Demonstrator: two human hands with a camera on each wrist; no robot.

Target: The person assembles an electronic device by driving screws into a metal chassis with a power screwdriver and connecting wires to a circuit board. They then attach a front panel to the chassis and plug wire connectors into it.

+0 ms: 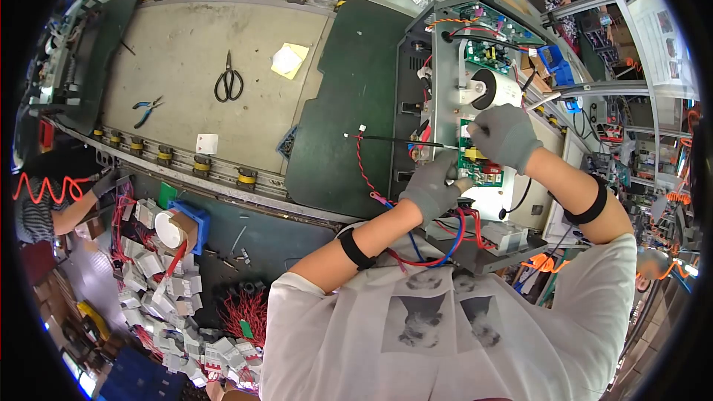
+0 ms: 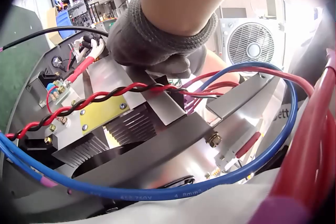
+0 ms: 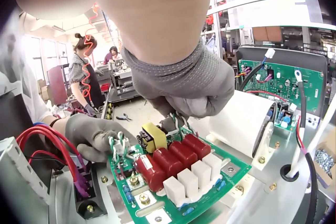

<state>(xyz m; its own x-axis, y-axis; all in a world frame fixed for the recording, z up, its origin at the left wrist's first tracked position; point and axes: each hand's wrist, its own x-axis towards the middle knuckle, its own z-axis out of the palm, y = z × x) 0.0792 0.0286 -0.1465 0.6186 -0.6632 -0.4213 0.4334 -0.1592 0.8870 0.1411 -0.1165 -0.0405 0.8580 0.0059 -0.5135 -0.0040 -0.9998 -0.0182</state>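
Note:
A green circuit board with red cylinders, white blocks and a yellow part lies over the grey metal housing. The gloved right hand is bent at the board's far edge, beside twisted white-and-green wires; its fingertips are hidden. At another edge of the board, the gloved left hand has bent fingers close to more such wires; what they grip cannot be told. In the left wrist view this hand hides its own fingertips. A black cable runs towards the hands.
Red and blue cables loop near the left wrist. A white cylinder and a second green board sit in the housing. Scissors and pliers lie on the bench. Another person stands beyond.

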